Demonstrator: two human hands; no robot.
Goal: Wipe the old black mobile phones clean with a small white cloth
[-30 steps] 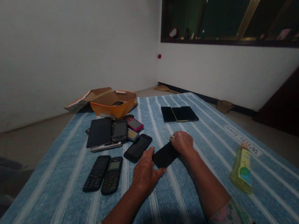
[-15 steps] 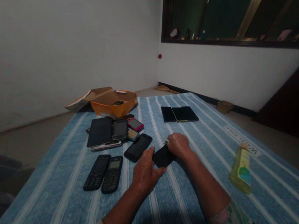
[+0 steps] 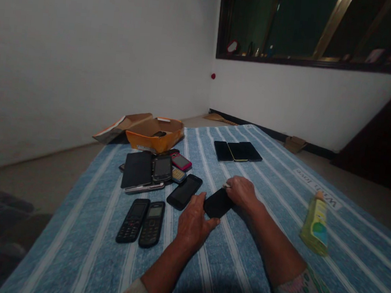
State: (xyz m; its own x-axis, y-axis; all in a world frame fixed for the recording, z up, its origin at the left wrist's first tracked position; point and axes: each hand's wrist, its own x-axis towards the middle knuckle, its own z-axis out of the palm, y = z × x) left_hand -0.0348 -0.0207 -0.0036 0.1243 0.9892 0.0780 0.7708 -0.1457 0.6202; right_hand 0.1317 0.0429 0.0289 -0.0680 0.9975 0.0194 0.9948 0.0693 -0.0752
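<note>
A dark phone (image 3: 218, 204) lies on the striped blue cloth between my hands. My left hand (image 3: 194, 221) holds its left side, thumb at the near corner and fingers at the left edge. At the phone's upper right is my right hand (image 3: 241, 190), its fingers closed on a small whitish thing, perhaps a cloth. Just left of my left hand is another black phone (image 3: 184, 191). Two keypad phones (image 3: 133, 221) (image 3: 152, 225) lie side by side at the near left. Behind them a black tablet-like device (image 3: 137, 169) and several phones are heaped together.
An open orange box (image 3: 155, 142) stands at the far left of the cloth (image 3: 263, 271). Several black flat devices (image 3: 238, 151) lie in a row farther back. A bottle of yellow liquid (image 3: 316, 225) lies on the right.
The whole view has shifted a little, so things appear slightly farther right. Both hands keep nearly the same places at the phone.
</note>
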